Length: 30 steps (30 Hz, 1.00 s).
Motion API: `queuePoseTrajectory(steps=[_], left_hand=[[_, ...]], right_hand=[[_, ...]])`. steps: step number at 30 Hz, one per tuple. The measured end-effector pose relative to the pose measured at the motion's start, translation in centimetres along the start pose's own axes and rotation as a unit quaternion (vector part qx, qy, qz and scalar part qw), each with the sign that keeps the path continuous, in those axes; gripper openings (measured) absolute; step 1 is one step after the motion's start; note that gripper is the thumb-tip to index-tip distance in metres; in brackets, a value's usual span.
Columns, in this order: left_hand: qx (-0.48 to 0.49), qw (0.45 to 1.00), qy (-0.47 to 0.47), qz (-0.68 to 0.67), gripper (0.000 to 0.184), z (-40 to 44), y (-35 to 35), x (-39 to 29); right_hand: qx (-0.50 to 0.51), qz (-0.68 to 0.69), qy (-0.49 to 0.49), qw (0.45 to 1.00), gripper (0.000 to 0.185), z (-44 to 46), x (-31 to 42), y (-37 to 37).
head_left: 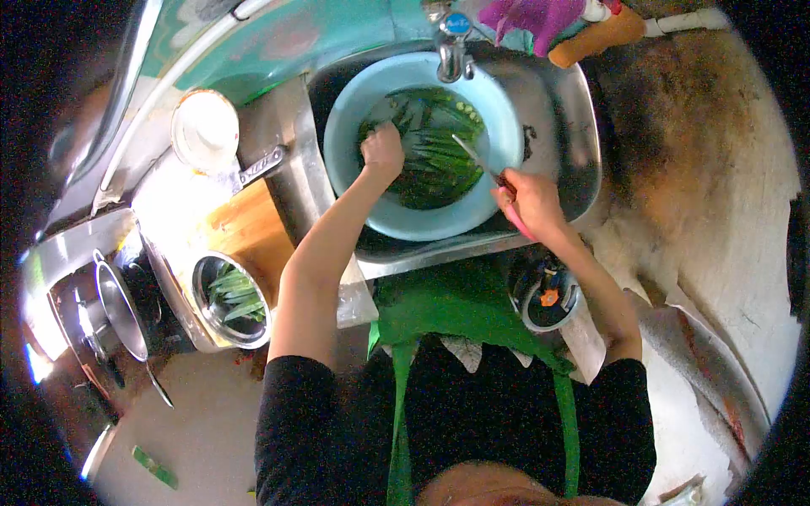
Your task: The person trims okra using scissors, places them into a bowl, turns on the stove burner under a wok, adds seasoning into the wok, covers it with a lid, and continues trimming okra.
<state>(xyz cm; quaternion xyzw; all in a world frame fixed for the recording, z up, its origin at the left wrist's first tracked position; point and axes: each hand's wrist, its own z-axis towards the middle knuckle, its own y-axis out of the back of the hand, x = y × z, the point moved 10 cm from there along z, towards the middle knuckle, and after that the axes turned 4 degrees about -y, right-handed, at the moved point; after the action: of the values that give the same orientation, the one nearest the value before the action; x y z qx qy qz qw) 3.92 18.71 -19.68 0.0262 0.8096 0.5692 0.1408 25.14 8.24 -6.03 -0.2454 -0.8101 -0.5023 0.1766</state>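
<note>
A light blue basin (344, 173) stands in the sink, holding water and long green pods (439, 160) that look like okra. My left hand (384, 150) reaches into its left side with curled fingers; the fingertips and whatever they grip are hidden among the greens. In my right hand (531, 204), at the basin's right rim, is a pair of scissors (472, 153) with red handles. Their blades point up and left over the pods, apart from my left hand. Pale round pieces (465, 110) float near the far side.
A metal bowl of green pods (234, 295) sits at the left beside a wooden board (249, 228). A knife (260, 166) and a white bowl (205, 131) lie behind it. The faucet (456, 51) overhangs the basin's far rim. Purple and orange gloves (540, 21) hang at the back right.
</note>
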Motion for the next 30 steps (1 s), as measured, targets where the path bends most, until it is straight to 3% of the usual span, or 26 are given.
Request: queuePoseTrajectory(steps=[5, 7, 8, 9, 10, 11, 12, 14, 15, 17, 19, 21, 23, 25, 26, 30], left_hand=[[0.103, 0.99, -0.059, 0.081, 0.048, -1.1, -3.3, -4.9], [0.143, 0.978, 0.127, -0.083, 0.063, -0.6, -2.8, -0.5], [0.112, 0.958, 0.118, -0.238, 0.074, 1.9, -7.7, 3.4], [0.131, 0.91, 0.169, -0.354, 0.074, 1.5, -7.3, 4.4], [0.118, 0.84, 0.202, -0.489, 0.067, -0.5, -2.6, 2.8], [0.101, 0.75, 0.228, -0.612, 0.06, -3.3, 1.8, 0.9], [0.1, 0.752, 0.228, -0.61, 0.06, -4.5, 2.8, 0.6], [0.104, 0.51, 0.229, -0.823, 0.035, -6.8, 3.1, -1.6], [0.101, 0.509, 0.229, -0.824, 0.035, -7.7, 3.0, -1.8], [0.067, 0.335, 0.186, -0.921, 0.015, -8.8, 2.8, -2.9], [0.066, 0.328, 0.171, -0.927, 0.008, -9.1, 3.5, -3.1], [0.025, 0.367, 0.177, -0.913, 0.007, -10.1, 4.4, -2.4], [0.035, 0.331, 0.194, -0.923, 0.008, -10.9, 3.6, -2.0], [0.092, 0.231, 0.161, -0.955, 0.01, -11.3, 4.4, -2.9], [0.092, 0.215, 0.161, -0.959, 0.012, -11.4, 4.6, -2.7], [0.107, 0.202, 0.15, -0.962, 0.012, -11.8, 6.0, -3.2]], right_hand=[[-0.055, -0.034, 0.05, 0.997, 0.019, -0.4, -0.1, 0.5], [-0.059, -0.038, 0.06, 0.996, 0.018, -0.2, -0.4, 0.4], [-0.061, -0.031, 0.045, 0.997, 0.019, 0.0, -1.1, 0.3], [-0.059, -0.026, 0.032, 0.997, 0.02, 0.1, -1.5, 0.3], [-0.058, -0.025, 0.033, 0.997, 0.02, 0.2, -1.2, 0.2], [0.002, 0.131, 0.02, 0.991, 0.021, 0.5, -0.9, -1.0], [0.061, 0.284, 0.007, 0.957, 0.023, 0.8, -0.1, -2.3], [0.022, 0.294, -0.01, 0.956, 0.023, 1.6, 1.9, -3.6], [-0.015, 0.316, 0.0, 0.949, 0.024, 1.5, 4.1, -2.7], [-0.042, 0.315, 0.02, 0.948, 0.024, 1.8, 6.9, -2.7], [-0.069, 0.31, 0.042, 0.947, 0.025, 1.6, 8.3, -2.3], [-0.12, 0.24, 0.057, 0.962, 0.026, 1.2, 9.3, -1.5], [-0.114, 0.285, 0.068, 0.949, 0.025, 0.9, 10.0, -1.3], [-0.134, 0.201, 0.151, 0.959, 0.024, 0.3, 12.6, 0.5], [-0.143, 0.152, 0.162, 0.964, 0.023, 0.3, 13.2, 0.8], [-0.142, 0.178, 0.169, 0.959, 0.024, 0.6, 14.2, 1.3]])
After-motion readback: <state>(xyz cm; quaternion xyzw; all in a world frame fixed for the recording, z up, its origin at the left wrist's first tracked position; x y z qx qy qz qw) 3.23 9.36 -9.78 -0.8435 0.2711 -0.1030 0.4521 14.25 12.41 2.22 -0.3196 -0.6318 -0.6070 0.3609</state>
